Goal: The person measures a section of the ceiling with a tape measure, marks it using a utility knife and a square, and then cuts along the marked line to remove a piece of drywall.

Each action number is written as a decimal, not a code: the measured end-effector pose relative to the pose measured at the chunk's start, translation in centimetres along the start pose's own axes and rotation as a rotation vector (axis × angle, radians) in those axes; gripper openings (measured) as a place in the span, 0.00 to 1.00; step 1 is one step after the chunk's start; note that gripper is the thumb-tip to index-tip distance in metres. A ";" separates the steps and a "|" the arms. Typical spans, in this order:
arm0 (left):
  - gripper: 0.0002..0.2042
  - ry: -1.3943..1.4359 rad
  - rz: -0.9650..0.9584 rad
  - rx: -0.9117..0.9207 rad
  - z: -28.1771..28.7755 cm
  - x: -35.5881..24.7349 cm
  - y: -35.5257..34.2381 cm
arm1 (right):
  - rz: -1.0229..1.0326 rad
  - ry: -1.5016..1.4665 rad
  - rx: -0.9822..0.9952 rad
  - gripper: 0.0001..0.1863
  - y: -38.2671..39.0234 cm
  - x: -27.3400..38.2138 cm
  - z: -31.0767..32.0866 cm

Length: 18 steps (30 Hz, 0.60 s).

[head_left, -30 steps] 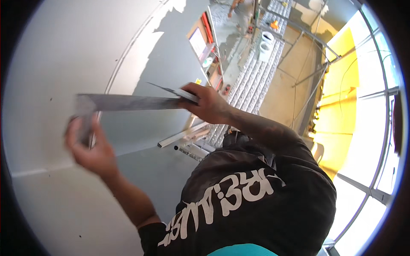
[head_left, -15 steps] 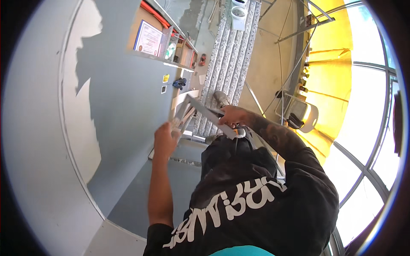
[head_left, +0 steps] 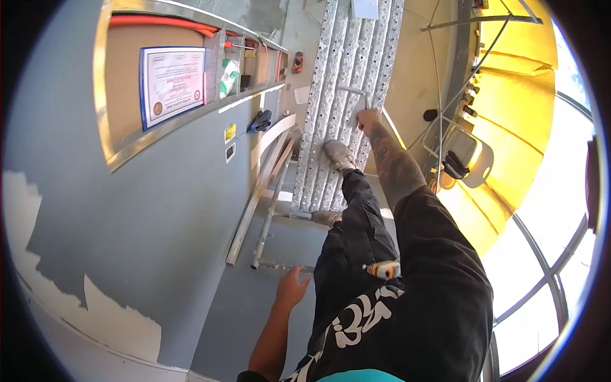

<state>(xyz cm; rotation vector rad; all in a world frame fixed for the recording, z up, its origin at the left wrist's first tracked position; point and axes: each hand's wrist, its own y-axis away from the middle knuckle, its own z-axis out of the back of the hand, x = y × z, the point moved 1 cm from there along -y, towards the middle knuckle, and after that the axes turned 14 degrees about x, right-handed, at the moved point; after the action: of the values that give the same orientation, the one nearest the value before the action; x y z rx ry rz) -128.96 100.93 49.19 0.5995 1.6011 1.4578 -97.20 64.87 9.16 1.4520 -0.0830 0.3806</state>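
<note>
On the left, the grey painted wall [head_left: 159, 210] carries a framed white certificate with blue border [head_left: 172, 84]. Your left hand [head_left: 291, 288] hangs beside your dark trousers, fingers loosely spread, holding nothing. Further right, your right hand [head_left: 369, 121] reaches down, fingers closed on a flat grey metal tool [head_left: 358, 102] that lies against the perforated silver scaffold plank [head_left: 337, 70] under your grey shoe [head_left: 338, 155].
</note>
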 end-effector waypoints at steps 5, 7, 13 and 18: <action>0.21 0.045 0.058 0.004 0.4 0.5 -2.2 | 0.147 -0.172 -0.202 0.09 -3.9 3.6 1.2; 0.19 0.072 0.015 -0.038 1.1 0.1 -3.0 | 0.137 -0.294 -0.209 0.10 -5.4 3.4 1.2; 0.19 0.099 -0.057 -0.128 2.6 -2.1 -3.2 | 0.038 0.276 0.035 0.14 -8.4 -3.6 0.7; 0.19 0.057 -0.085 -0.134 3.5 -3.2 -1.2 | -0.008 0.146 -0.215 0.21 2.2 -7.7 -1.3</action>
<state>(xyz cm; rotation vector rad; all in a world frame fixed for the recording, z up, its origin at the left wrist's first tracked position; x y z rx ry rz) -124.18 99.95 49.18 0.4120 1.5392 1.5170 -105.34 64.68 8.90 1.2088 -0.0001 0.4556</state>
